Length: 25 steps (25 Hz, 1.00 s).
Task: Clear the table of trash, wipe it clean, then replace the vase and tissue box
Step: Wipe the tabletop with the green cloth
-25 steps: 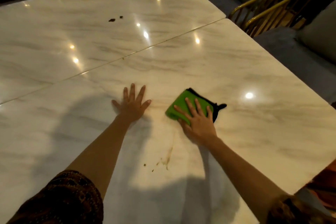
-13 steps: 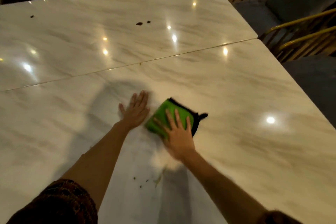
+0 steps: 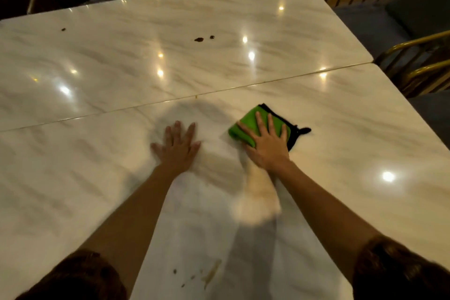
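Closest to the person, between the two forearms, a brownish smear [image 3: 211, 273] and a few dark crumbs [image 3: 174, 271] lie on the surface [image 3: 353, 129]. That patch looks not yet wiped.

Further out, the left grip [image 3: 176, 147] lies flat on the marble with its fingers spread and straight. It holds nothing and seems only to brace the body. Well apart to its right, the right grip [image 3: 266, 147] presses down on a folded green cloth [image 3: 243, 126] with a black edge. Its fingers are straight on top of the cloth, not curled round it. The cloth sits on the near slab, a little short of the seam [image 3: 170, 102] that joins the two slabs.

Beyond the seam, the far slab carries a pair of dark spots [image 3: 199, 39] near its middle and one more spot [image 3: 63, 29] towards its left edge. Chairs [image 3: 414, 61] stand along the right side and the far side.

No trash is in view on either slab, so the clearing step looks done. Wiping is the step in hand and seems only partly through: the near smear, the crumbs and the far spots all need a pass. The vase and the tissue box are not in view, so putting them back is left to do once both slabs are clean.
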Each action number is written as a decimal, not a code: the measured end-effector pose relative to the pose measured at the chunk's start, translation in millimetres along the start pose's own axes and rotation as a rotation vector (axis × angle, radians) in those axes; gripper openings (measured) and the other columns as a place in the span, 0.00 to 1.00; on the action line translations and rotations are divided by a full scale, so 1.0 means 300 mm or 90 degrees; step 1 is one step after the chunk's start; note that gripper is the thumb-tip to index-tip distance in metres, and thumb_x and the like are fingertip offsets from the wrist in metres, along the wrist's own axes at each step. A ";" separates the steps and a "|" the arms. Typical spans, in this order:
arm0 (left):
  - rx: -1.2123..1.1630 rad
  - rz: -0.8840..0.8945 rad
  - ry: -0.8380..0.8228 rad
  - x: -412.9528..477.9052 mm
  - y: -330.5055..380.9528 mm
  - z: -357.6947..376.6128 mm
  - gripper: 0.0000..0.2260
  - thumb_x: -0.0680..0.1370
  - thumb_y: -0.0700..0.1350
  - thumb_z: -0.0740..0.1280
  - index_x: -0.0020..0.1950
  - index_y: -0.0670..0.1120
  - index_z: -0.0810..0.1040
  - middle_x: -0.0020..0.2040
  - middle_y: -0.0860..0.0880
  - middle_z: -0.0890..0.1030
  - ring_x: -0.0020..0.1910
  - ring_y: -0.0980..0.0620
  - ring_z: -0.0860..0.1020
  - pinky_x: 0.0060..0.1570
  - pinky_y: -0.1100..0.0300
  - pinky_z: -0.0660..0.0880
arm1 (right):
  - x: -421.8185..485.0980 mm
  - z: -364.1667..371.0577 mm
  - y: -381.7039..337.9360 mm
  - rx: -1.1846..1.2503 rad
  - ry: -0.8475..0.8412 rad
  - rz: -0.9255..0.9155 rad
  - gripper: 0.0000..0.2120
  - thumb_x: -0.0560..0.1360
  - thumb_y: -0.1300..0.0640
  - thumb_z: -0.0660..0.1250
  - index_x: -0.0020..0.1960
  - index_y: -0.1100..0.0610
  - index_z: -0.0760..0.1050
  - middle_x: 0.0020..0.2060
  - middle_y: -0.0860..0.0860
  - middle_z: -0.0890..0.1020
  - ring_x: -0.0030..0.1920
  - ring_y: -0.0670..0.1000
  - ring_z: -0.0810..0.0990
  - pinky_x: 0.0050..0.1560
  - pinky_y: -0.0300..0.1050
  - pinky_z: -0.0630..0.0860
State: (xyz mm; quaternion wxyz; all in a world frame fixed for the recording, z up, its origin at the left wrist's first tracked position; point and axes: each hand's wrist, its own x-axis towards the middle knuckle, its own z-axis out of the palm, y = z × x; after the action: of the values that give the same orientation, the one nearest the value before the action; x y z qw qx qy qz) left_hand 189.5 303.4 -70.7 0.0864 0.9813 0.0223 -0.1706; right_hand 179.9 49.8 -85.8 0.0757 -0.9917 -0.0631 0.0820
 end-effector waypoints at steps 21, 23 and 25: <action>0.017 -0.044 -0.015 -0.005 -0.369 -0.044 0.53 0.54 0.83 0.37 0.73 0.60 0.31 0.77 0.50 0.33 0.77 0.49 0.37 0.67 0.29 0.46 | 0.465 -0.029 -0.235 0.106 0.064 0.222 0.26 0.81 0.41 0.45 0.77 0.43 0.45 0.78 0.54 0.45 0.76 0.61 0.42 0.70 0.70 0.40; 0.046 -0.036 -0.040 0.001 -0.381 -0.043 0.56 0.53 0.84 0.43 0.73 0.58 0.28 0.76 0.50 0.30 0.76 0.47 0.35 0.66 0.29 0.47 | 0.473 0.015 -0.485 0.120 0.039 0.075 0.27 0.81 0.45 0.51 0.78 0.46 0.51 0.78 0.55 0.46 0.76 0.61 0.43 0.70 0.68 0.40; 0.061 -0.049 -0.062 0.005 -0.390 -0.048 0.56 0.60 0.78 0.58 0.73 0.56 0.27 0.75 0.50 0.29 0.76 0.47 0.34 0.67 0.29 0.47 | 0.439 0.042 -0.702 0.084 0.012 -0.051 0.26 0.81 0.44 0.50 0.77 0.45 0.50 0.78 0.55 0.45 0.76 0.61 0.42 0.71 0.68 0.38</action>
State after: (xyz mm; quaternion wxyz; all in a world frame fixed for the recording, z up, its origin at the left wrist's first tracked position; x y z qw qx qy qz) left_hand 187.1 421.2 -76.7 0.0341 0.9732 0.0474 -0.2223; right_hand 282.9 276.2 -84.4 0.1448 -0.9820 -0.0964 0.0734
